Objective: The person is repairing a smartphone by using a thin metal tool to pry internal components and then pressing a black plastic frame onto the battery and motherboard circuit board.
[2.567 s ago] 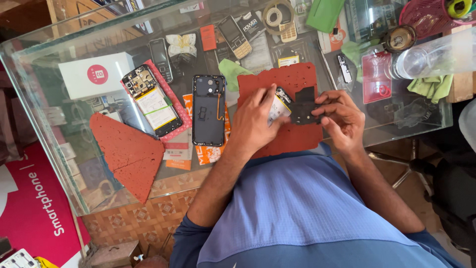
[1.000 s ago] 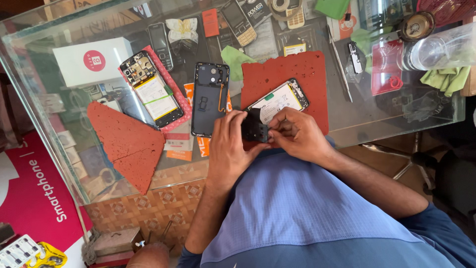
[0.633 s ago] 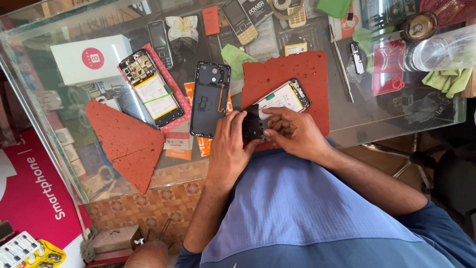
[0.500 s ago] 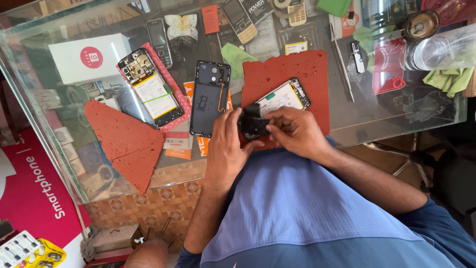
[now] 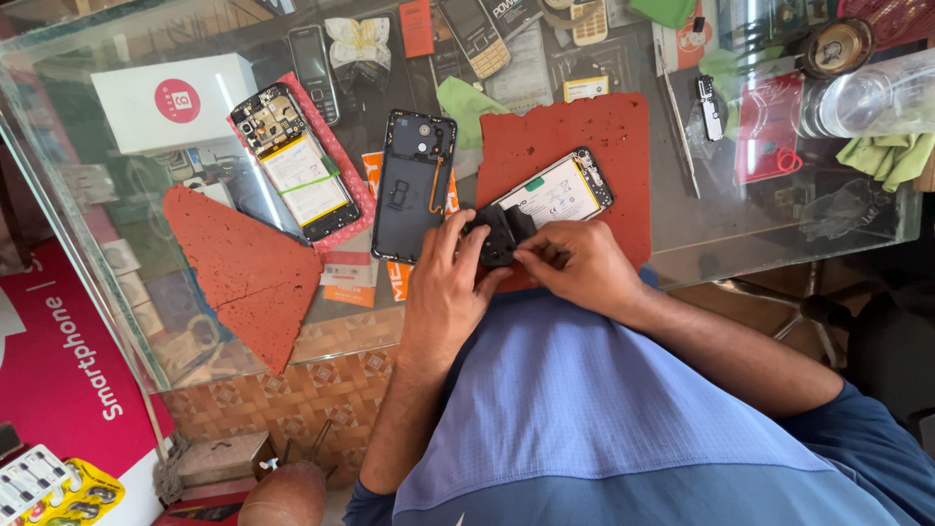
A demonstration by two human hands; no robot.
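Observation:
My left hand (image 5: 448,282) and my right hand (image 5: 575,265) both grip a small black plastic phone part (image 5: 499,234) at the near edge of a red rubber mat (image 5: 584,131). An opened phone (image 5: 557,190) with its white battery showing lies on that mat, touching the black part at its near end. Just left of my left hand lies a dark blue phone back cover (image 5: 414,185) with an orange cable inside. The fingers hide the lower half of the black part.
A second opened phone (image 5: 295,161) lies on a pink mat, left of the cover. A white box (image 5: 170,102) sits far left, a red triangular mat piece (image 5: 243,268) near the glass edge. Old keypad phones (image 5: 472,34), metal tweezers (image 5: 677,122) and a clear container (image 5: 862,93) stand further back.
Both hands drew back from the mat's middle to its near edge with the black part. The opened phone now lies bare on the mat. In the last second the fingers shifted only slightly.

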